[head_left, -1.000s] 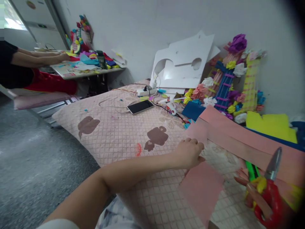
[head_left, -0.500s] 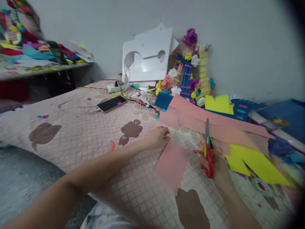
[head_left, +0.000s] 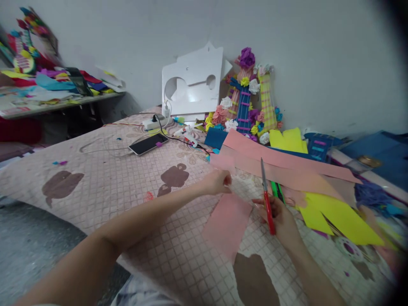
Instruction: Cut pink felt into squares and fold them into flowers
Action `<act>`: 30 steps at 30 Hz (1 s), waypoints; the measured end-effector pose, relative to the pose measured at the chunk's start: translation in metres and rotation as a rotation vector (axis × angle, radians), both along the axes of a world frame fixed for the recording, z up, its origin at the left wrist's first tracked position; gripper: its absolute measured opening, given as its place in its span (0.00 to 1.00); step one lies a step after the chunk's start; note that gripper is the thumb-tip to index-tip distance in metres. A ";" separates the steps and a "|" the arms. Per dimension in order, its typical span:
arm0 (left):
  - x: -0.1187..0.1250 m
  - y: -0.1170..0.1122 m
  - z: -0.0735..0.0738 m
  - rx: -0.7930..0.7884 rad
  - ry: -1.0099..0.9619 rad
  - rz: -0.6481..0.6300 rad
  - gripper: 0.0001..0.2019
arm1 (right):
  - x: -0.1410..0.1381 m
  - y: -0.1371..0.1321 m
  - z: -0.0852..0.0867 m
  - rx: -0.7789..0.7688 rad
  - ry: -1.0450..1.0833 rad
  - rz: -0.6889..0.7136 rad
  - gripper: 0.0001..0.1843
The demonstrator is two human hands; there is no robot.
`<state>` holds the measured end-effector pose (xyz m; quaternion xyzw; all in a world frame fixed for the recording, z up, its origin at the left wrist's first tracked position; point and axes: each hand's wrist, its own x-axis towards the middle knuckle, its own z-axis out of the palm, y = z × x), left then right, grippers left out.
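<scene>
My left hand (head_left: pixel 217 182) pinches the top edge of a pink sheet of paper (head_left: pixel 227 225) that lies on the pink quilted cover (head_left: pixel 134 187). My right hand (head_left: pixel 280 219) is closed round red-handled scissors (head_left: pixel 266 197), whose closed blades point away from me, just right of the sheet. A green pen-like thing (head_left: pixel 276 191) lies beside the blades. Long pink paper strips (head_left: pixel 287 163) stretch behind both hands.
Yellow paper (head_left: pixel 331 212) lies to the right. A phone (head_left: pixel 148 143), power strip (head_left: pixel 156 122), glue gun (head_left: pixel 188 134) and cables sit further back. White cut board (head_left: pixel 191 83) and flower-covered paper crafts (head_left: pixel 248 102) lean on the wall. A cluttered table (head_left: pixel 47 91) stands far left.
The view swung right, then steadied; the other person left the frame. My right hand with the scissors moved from the lower right in toward the pink sheet. My left hand kept hold of the sheet.
</scene>
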<state>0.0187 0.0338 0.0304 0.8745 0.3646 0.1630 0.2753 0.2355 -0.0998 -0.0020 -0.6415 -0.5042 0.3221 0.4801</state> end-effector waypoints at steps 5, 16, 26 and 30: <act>-0.086 0.049 0.020 0.141 0.066 0.381 0.08 | -0.004 -0.002 0.004 0.023 0.007 -0.013 0.19; -0.208 0.118 0.008 0.360 0.288 0.758 0.10 | -0.010 -0.005 0.014 -0.009 0.072 -0.044 0.20; -0.104 0.098 0.026 0.202 -0.180 0.398 0.09 | -0.009 -0.007 0.015 0.001 0.069 -0.060 0.22; -0.056 0.116 0.028 0.161 -0.180 0.332 0.07 | -0.010 -0.008 0.017 -0.013 0.062 -0.038 0.21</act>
